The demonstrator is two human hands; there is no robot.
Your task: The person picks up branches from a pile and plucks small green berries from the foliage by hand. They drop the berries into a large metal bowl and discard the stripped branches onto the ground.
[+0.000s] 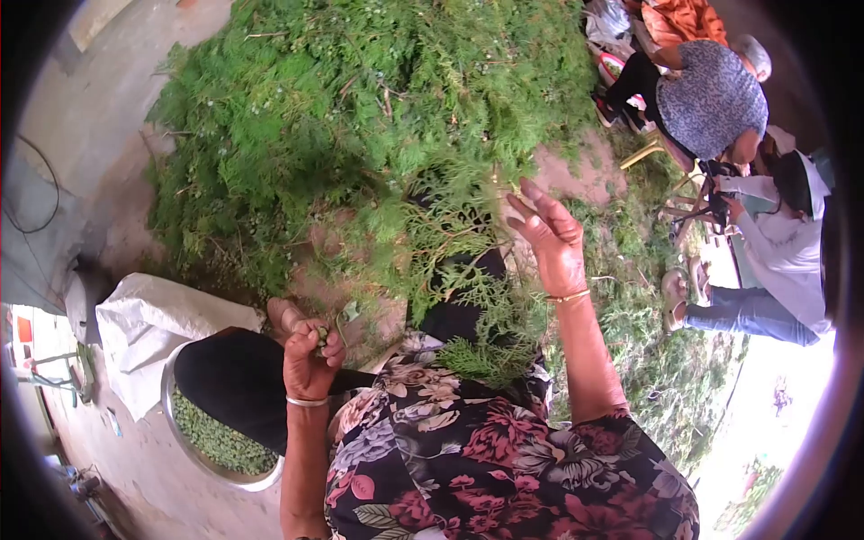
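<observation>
My left hand (309, 362), with a bracelet at the wrist, is closed on small green cones (320, 335) beside my knee. My right hand (551, 236) is raised over the branches, its fingers partly apart and nothing visible in them. Just left of it, a leafy green conifer branch (454, 243) lies across my dark-trousered leg and up to my lap. A round metal basin (169, 396) by my left leg holds many small green cones (220, 436), partly hidden by my dark-trousered knee (229, 382).
A big heap of cut conifer branches (351, 99) covers the floor in front. A white sack (166, 315) lies at the left. Two other people sit at the right, one in a patterned top (711, 99), one in a pale top (787, 243). Loose sprigs (621, 378) litter the ground.
</observation>
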